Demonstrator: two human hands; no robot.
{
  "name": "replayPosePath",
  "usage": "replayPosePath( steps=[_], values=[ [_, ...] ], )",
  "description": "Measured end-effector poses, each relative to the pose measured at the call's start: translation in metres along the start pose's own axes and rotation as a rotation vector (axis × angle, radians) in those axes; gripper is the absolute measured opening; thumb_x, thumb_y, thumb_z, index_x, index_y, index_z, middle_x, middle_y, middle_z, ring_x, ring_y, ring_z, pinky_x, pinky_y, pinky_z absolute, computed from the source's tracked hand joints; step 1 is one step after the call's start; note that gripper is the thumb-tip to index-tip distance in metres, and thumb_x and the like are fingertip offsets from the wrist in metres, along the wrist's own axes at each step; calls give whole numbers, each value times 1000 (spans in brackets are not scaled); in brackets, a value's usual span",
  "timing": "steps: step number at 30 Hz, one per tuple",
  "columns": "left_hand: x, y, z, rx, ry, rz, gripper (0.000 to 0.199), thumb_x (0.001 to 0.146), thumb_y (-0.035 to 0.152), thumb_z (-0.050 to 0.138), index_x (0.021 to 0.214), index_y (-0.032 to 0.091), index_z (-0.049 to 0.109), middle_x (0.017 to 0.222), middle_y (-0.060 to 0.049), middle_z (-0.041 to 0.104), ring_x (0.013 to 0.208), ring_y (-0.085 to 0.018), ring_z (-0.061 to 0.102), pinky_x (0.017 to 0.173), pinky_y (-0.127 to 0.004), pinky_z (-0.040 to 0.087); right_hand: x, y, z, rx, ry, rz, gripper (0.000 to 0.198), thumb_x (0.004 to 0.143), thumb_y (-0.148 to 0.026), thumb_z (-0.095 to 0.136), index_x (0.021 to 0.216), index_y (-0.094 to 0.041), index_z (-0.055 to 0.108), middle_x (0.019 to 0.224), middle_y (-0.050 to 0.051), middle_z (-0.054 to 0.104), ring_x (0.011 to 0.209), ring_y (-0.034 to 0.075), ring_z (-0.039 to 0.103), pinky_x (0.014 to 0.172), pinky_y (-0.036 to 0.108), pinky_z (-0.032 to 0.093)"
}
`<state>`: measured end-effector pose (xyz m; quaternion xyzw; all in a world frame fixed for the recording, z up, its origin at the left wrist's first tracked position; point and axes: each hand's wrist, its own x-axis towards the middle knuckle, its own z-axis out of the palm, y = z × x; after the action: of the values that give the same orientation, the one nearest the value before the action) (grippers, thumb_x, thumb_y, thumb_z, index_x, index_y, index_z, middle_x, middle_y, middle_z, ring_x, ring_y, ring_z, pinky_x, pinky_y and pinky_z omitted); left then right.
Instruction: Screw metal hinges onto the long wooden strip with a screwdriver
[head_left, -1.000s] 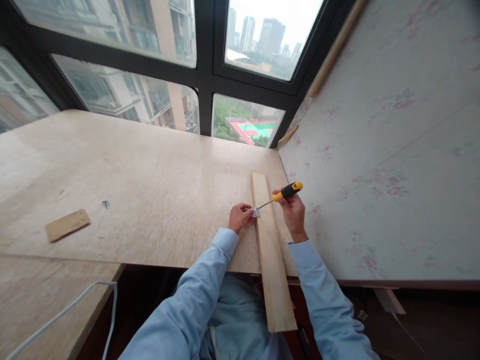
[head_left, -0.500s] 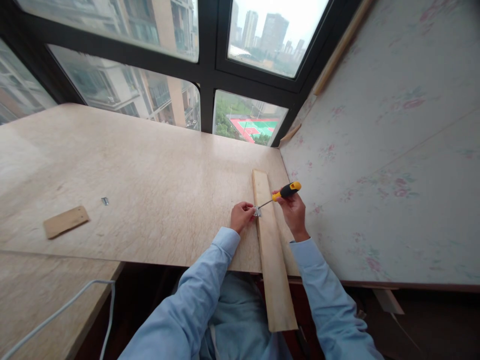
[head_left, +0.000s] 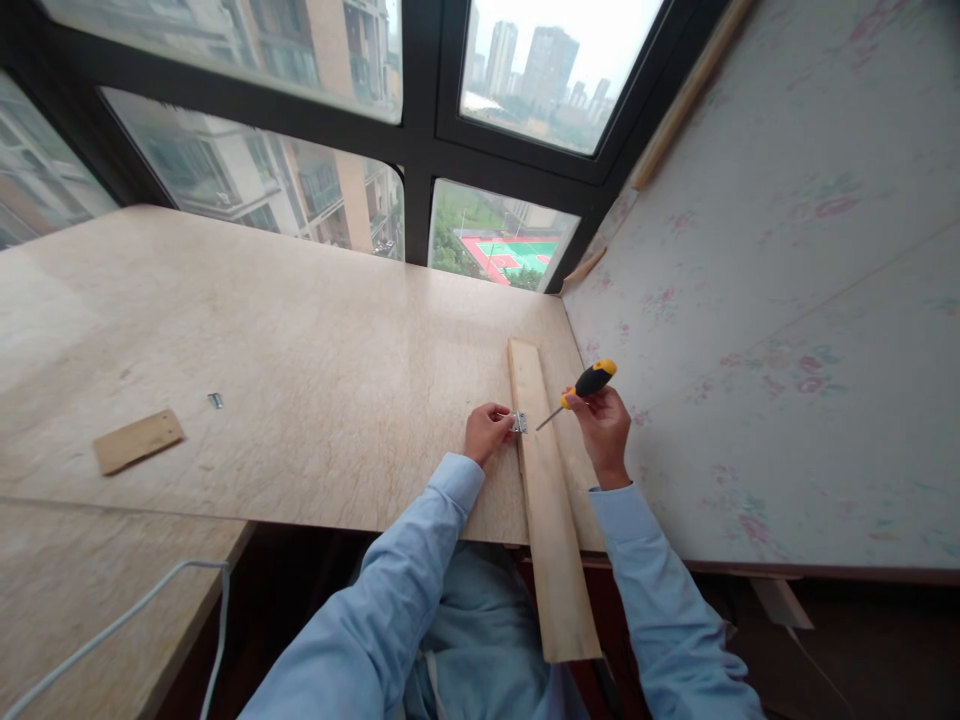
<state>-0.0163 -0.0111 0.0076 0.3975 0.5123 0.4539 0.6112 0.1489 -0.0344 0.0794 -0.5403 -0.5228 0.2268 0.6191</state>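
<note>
Well, the left hand (head_left: 487, 434) pinches a bracket (head_left: 520, 423) at nine o'clock on the plank (head_left: 553, 530); at three, the right hand (head_left: 607, 430) curls round a screwdriver (head_left: 593, 379).

Surface (head_left: 300, 330), one: beige, faintly veined, running below the left hand (head_left: 487, 434) and right hand (head_left: 606, 425) and far out to the left. On it: wooden board (head_left: 551, 520), one, long, pale, between the hands, near end overhanging the edge; flat tan piece (head_left: 139, 442), one, well left of the left hand; small metal bits (head_left: 215, 400), near that piece, too small to identify.
</note>
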Motion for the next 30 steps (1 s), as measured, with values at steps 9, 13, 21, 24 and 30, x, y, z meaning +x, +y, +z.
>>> replayPosePath(
  steps=[9, 13, 21, 24, 30],
  values=[
    [1, 2, 0, 20, -25, -65, 9, 74, 16, 67, 81, 13, 62, 68, -5, 68, 52, -15, 63, 47, -23, 50, 18, 45, -39, -676, -294, 395, 25, 73, -35, 70, 86, -14, 66, 76, 7, 72, 67, 20, 69, 59, 30, 54],
    [1, 3, 0, 30, -49, -100, 11, 77, 18, 67, 84, 12, 61, 70, -6, 69, 51, -13, 63, 47, -22, 49, 12, 53, -42, -868, -322, 402, 20, 74, -35, 70, 78, -15, 67, 74, 10, 73, 74, 24, 70, 65, 31, 49],
    [-1, 4, 0, 14, -12, -108, 10, 78, 12, 60, 88, 12, 60, 75, -6, 70, 52, -13, 63, 50, -25, 52, 8, 46, -35, -1095, -411, 359, 28, 80, -38, 64, 96, -16, 68, 98, 12, 74, 94, 26, 67, 69, 28, 42],
    [-1, 3, -1, 18, -7, -99, 12, 78, 11, 58, 89, 12, 60, 77, -6, 70, 52, -13, 63, 51, -26, 53, 7, 43, -31, -1149, -452, 361, 30, 82, -40, 61, 99, -16, 67, 101, 13, 73, 95, 26, 67, 67, 28, 41],
    [1, -2, -1, 15, -24, -76, 12, 78, 11, 58, 90, 12, 60, 78, -6, 70, 50, -12, 62, 52, -25, 52, 4, 31, -31, -1218, -506, 364, 39, 87, -46, 53, 108, -15, 64, 105, 16, 70, 97, 28, 66, 69, 31, 43]
  ],
)
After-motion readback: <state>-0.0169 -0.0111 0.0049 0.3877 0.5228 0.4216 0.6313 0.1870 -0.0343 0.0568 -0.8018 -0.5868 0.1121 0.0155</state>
